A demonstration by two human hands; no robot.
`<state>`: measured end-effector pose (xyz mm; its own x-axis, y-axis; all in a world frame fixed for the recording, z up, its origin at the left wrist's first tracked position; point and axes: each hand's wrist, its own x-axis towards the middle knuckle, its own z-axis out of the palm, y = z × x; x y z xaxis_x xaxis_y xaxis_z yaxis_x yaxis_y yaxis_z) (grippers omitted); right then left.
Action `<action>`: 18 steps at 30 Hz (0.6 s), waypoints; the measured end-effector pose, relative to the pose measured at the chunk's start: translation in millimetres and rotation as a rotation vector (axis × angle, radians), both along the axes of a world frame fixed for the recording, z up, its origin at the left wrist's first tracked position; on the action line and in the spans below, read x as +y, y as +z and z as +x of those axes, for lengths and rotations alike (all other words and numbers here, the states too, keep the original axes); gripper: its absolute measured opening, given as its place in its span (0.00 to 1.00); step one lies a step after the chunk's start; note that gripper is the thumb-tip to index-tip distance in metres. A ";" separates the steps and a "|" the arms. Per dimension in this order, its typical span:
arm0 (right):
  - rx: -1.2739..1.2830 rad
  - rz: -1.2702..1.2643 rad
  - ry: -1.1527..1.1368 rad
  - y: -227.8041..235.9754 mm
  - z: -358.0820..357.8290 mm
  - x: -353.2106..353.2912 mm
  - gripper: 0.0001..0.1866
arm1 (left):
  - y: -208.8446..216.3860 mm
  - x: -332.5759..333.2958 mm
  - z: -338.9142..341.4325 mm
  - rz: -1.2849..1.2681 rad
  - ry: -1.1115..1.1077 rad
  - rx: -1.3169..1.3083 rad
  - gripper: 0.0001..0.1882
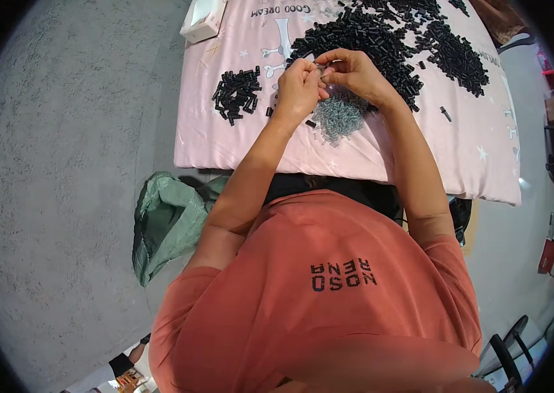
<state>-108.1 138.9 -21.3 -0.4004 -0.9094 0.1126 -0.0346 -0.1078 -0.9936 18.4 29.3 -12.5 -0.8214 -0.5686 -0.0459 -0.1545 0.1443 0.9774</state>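
My left hand [299,90] and my right hand [357,77] meet over the pink cloth, fingertips pinched together. Whatever small piece sits between them is too small and too covered by fingers to name. Just below the hands lies a heap of small, shiny, silvery pieces [340,118], too fine to tell apart. Behind my right hand spreads a big pile of short black cylindrical parts [355,39]. To the left of my left hand, a smaller pile of similar black parts [236,95] rests by itself.
The table is covered by a pink printed cloth [208,144]. Another black pile [457,59] lies to the right, with a single part [446,114] nearer. A white tissue box [203,19] stands at the far left corner. A green woven sack [169,226] sits on the floor.
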 end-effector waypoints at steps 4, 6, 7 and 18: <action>-0.029 -0.017 0.002 -5.9 -2.5 -0.2 0.17 | 1.5 1.9 0.5 -0.093 -0.009 0.001 0.05; -0.026 -0.023 0.024 -1.8 -1.6 1.0 0.16 | -1.2 -0.3 1.3 -0.101 -0.010 -0.021 0.05; -0.037 0.036 -0.022 11.1 3.5 3.3 0.15 | -6.4 -4.6 2.3 -0.314 0.013 0.046 0.04; -0.256 -0.061 -0.078 5.7 -5.9 4.8 0.09 | 5.1 -2.6 -2.3 -0.033 0.030 0.314 0.03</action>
